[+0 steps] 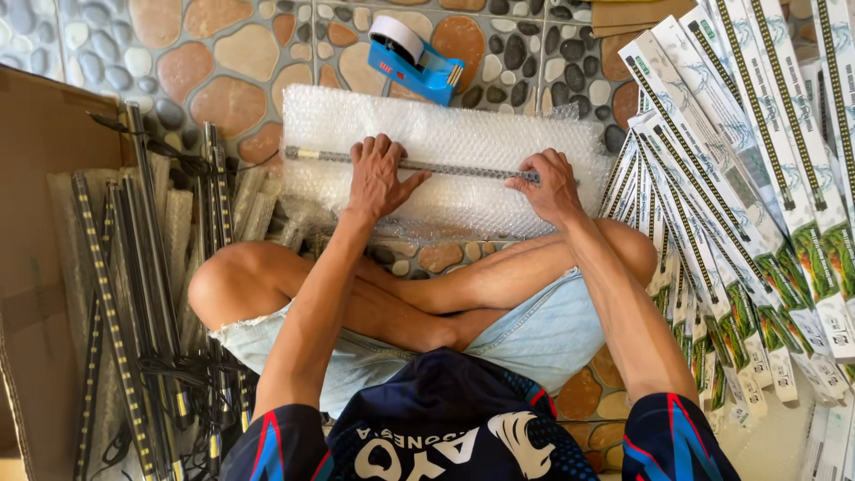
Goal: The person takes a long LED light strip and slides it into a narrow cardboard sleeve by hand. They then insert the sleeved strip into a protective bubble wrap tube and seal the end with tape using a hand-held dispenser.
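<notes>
- While both hands press down on it, a long thin light bar (419, 165) lies crosswise on a sheet of bubble wrap (445, 160), running from nine o'clock to three o'clock in front of the seated person's crossed legs.
- Left hand (378, 178): laid flat over the bar left of its middle, fingers spread toward twelve o'clock, palm down, not clenched; the bar passes under the fingers and shows again on either side.
- Right hand (552, 185): at the bar's right end, fingers curled and pinching the bar and wrap together; whether it grips the bar alone cannot be told.
- Light bar: straight, narrow, grey, dotted along its length, pale cap at its nine o'clock end.
- Bubble wrap: clear, pebbled plastic, roughly rectangular, near edge bunched and creased toward six o'clock.
- Tape dispenser (414, 58): blue plastic body with a white roll, at twelve o'clock of the wrap, just beyond its far edge.
- Long boxes (739, 196): slim white cartons with green printed ends, fanned in a stack at three o'clock.
- Loose dark bars (134, 294): black, dotted strips with cables, heaped at nine o'clock beside a brown cardboard flap (36, 267).
- Floor (223, 62): glossy tile in a rounded pebble pattern, tan and grey.
</notes>
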